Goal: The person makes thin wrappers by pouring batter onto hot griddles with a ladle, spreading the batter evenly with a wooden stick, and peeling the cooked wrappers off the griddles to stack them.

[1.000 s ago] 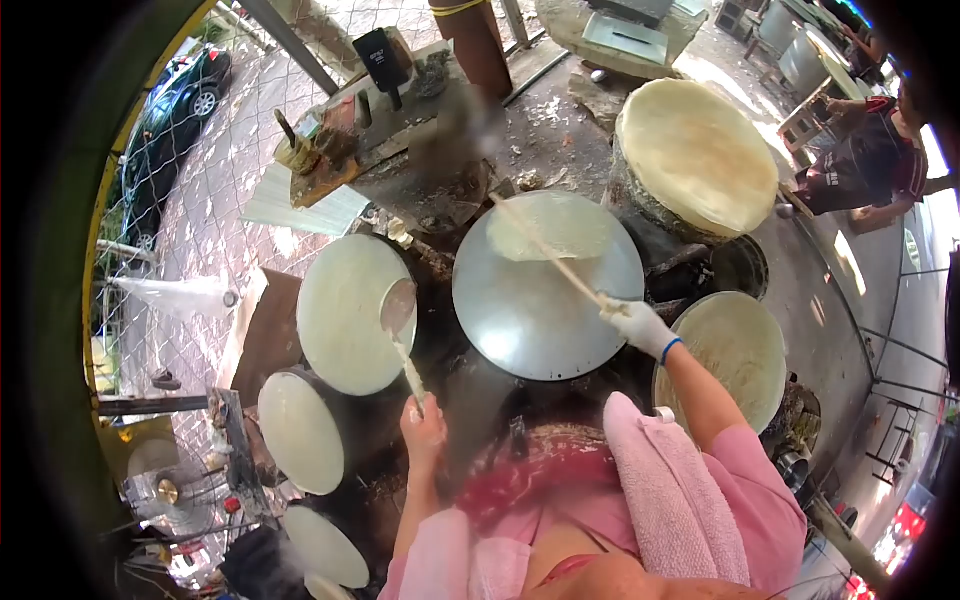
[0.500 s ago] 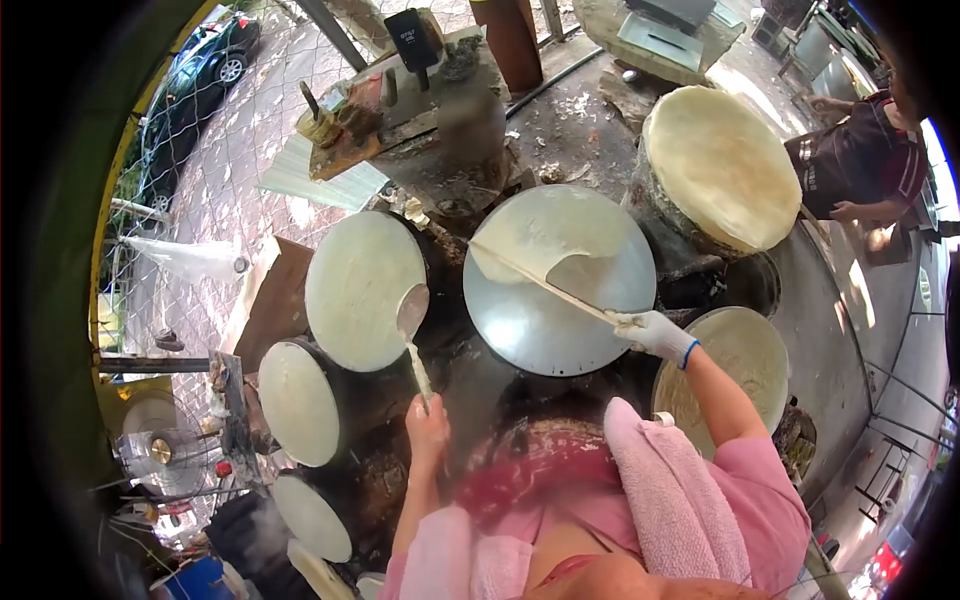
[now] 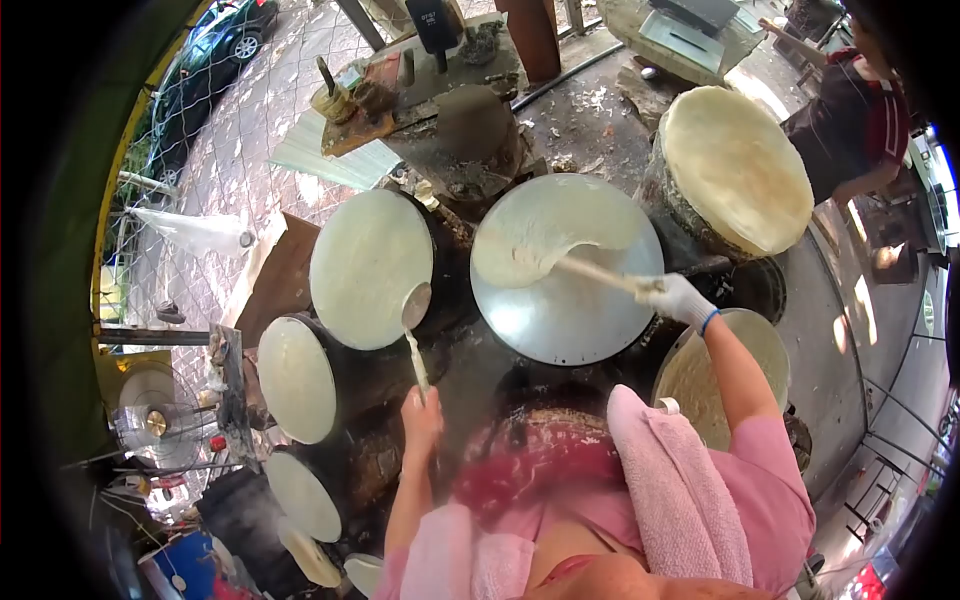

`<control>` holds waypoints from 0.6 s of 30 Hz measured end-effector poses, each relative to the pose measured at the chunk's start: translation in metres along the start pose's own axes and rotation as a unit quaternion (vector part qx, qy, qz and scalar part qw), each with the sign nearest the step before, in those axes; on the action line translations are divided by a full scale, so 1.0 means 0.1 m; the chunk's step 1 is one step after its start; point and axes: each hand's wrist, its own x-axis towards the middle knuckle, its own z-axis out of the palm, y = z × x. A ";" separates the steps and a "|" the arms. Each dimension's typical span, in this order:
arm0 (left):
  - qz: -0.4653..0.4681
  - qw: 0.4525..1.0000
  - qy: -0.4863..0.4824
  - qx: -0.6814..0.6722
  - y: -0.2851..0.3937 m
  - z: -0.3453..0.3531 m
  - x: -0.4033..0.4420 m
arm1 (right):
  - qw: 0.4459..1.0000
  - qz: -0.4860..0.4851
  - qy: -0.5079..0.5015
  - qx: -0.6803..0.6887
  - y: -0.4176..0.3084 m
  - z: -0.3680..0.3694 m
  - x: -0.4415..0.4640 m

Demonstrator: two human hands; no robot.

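My left hand [image 3: 423, 420] is closed round the batter-smeared handle of a ladle [image 3: 417, 304], whose bowl overlaps the lower right edge of a round griddle [image 3: 368, 265] coated in pale batter. My right hand [image 3: 682, 300], in a white glove with a blue cuff, grips a wooden batter spreader [image 3: 603, 276]. That spreader reaches over the middle griddle [image 3: 560, 335], its far end blurred by motion. Pale batter [image 3: 585, 205] covers the far part and left side of this griddle, with a curved inner edge; bare shiny metal shows nearer me.
Batter-covered griddles [image 3: 297, 380] line my left, with another griddle [image 3: 735, 370] under my right arm. A stack of thin flatbreads [image 3: 738, 165] stands back right, near another person [image 3: 845, 130]. A cluttered board [image 3: 400, 85] stands behind. A pink towel [image 3: 680, 480] hangs over my shoulder.
The spreader's far end has swung across the middle griddle, and the batter now reaches further down its left side. The ladle has barely moved. The other person's arm now stretches out toward the back.
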 end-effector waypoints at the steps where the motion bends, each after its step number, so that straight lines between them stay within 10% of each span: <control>1: -0.009 1.000 -0.001 0.000 0.08 0.02 0.03 | 0.995 -0.077 0.071 0.001 0.00 0.02 0.13; 8: 0.253 0.927 0.039 0.273 0.08 0.28 0.70 | 0.995 0.019 -0.092 -0.022 0.00 0.16 -0.24; 13: 0.247 0.874 -0.003 0.418 0.30 0.53 0.86 | 0.991 -0.078 0.088 -0.069 0.24 0.00 -0.03; 18: 0.237 0.834 -0.060 0.495 0.25 0.34 0.53 | 0.993 0.035 -0.095 -0.061 0.10 0.29 0.06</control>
